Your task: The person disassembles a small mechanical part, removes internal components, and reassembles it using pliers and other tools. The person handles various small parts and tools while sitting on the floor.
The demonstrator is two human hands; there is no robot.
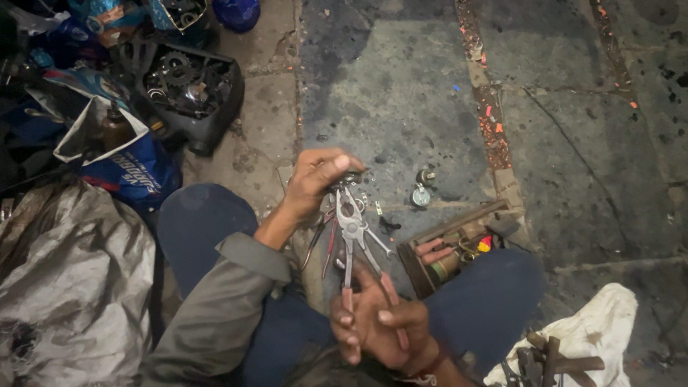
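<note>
My left hand (315, 179) is raised over my knee, fingers pinched around a small dark metal part (348, 177). My right hand (376, 322) grips the red-sleeved handles of steel pliers (350, 226), whose jaws point up and meet that small part. Thin metal tools, partly hidden behind the pliers, hang near the jaws. I sit cross-legged on the stone floor (401, 86) in dark blue trousers.
A small wooden box (451, 247) of oddments rests by my right knee. Two small round metal pieces (421, 192) lie on the floor beyond. A black tray of gears (190, 89) and a blue bag (136, 168) sit at left, a white cloth with tools (573, 340) at lower right.
</note>
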